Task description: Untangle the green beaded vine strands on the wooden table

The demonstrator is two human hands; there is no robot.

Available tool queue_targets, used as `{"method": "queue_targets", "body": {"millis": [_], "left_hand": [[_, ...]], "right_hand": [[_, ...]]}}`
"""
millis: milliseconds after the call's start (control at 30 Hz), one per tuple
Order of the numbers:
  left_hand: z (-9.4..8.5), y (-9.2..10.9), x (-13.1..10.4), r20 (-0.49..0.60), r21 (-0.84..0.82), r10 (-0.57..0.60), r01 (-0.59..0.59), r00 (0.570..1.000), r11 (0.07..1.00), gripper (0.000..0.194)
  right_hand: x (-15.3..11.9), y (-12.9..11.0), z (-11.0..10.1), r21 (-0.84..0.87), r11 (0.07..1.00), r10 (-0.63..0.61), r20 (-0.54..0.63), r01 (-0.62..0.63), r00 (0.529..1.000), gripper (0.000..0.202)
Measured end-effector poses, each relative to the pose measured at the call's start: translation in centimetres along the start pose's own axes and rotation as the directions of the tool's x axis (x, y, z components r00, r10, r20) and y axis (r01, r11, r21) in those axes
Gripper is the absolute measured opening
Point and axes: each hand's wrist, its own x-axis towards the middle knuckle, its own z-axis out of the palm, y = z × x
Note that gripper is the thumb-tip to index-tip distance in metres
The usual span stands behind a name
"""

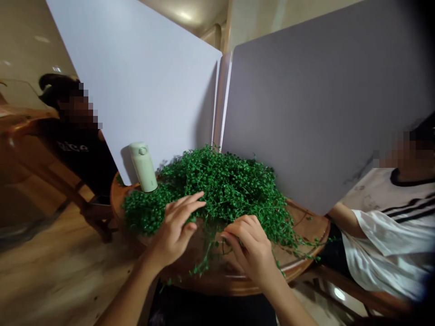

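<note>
A large heap of green leafy strands (231,181) covers much of the round wooden table (190,280). My left hand (180,226) is at the heap's front left, fingers spread and apart, holding nothing. To its right, my right hand (249,242) has its fingers curled with thumb and forefinger pinched together on a thin green strand. Loose strands (202,265) hang down between the two hands toward the table's front edge. A smaller clump of the same greenery (146,213) lies left of my left hand.
A pale green bottle (144,167) stands at the back left. Two tall panels, one left (146,81) and one right (306,108), rise behind the heap. A person in black (84,154) sits at left, another in white (384,226) at right.
</note>
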Motion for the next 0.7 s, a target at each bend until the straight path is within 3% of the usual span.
{"method": "queue_targets", "body": {"millis": [100,233,367,467,567,700], "left_hand": [[2.2,1.9,-0.9,-0.045,-0.019,0.032,-0.033,0.998,0.999,0.023],[4.2,-0.9,-1.2,-0.115,0.006,-0.064,0.065,0.991,0.998,0.018],[3.0,-5.7,-1.4,-0.112,0.080,-0.176,0.185,0.978,0.979,0.030],[1.1,-7.5,-2.0,-0.103,0.135,-0.260,0.272,0.960,0.953,0.041],[-0.3,-6.3,-2.6,-0.073,0.080,-0.289,0.295,0.954,0.952,0.047],[0.4,-1.6,-3.4,0.203,-0.224,-0.142,0.188,0.969,0.956,0.057]], "right_hand": [[-0.1,0.3,2.5,-0.065,0.998,-0.027,-0.049,0.024,0.998,0.008],[-0.5,1.3,5.4,-0.133,0.991,-0.025,-0.031,0.021,0.999,0.007],[-0.9,1.6,6.3,-0.160,0.987,-0.035,-0.014,0.032,0.999,0.007],[-0.9,1.2,5.9,-0.152,0.985,-0.079,-0.014,0.076,0.997,0.003],[-0.9,0.7,5.7,-0.146,0.984,-0.103,-0.026,0.098,0.994,0.003],[-0.5,-0.5,5.8,-0.134,0.986,-0.111,-0.086,0.099,0.990,0.003]]}}
